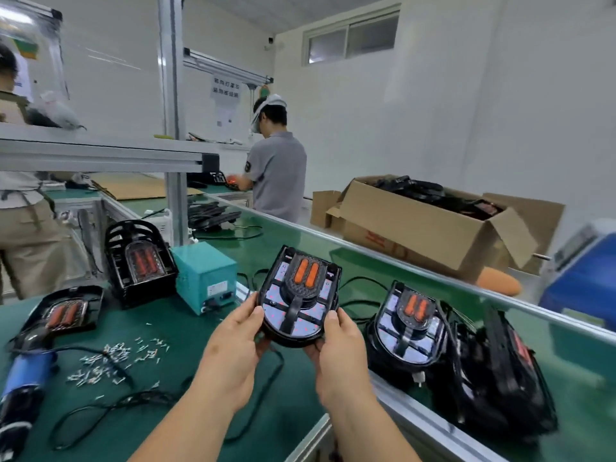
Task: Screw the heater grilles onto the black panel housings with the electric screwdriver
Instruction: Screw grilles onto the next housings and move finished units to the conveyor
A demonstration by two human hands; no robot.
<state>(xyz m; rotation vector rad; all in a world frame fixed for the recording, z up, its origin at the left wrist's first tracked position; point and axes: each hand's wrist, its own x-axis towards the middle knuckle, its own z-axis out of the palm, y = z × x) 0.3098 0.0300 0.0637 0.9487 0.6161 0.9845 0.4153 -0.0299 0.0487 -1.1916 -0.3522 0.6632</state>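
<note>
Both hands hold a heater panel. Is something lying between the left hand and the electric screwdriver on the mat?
Nothing upright blocks it. Between the left hand and the electric screwdriver lie only loose screws and a black cable, flat on the green mat. The hand grips the heater panel, though.

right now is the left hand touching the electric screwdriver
Apart. The head view shows the left hand gripping the heater panel, while the electric screwdriver lies far off at the left edge.
</note>
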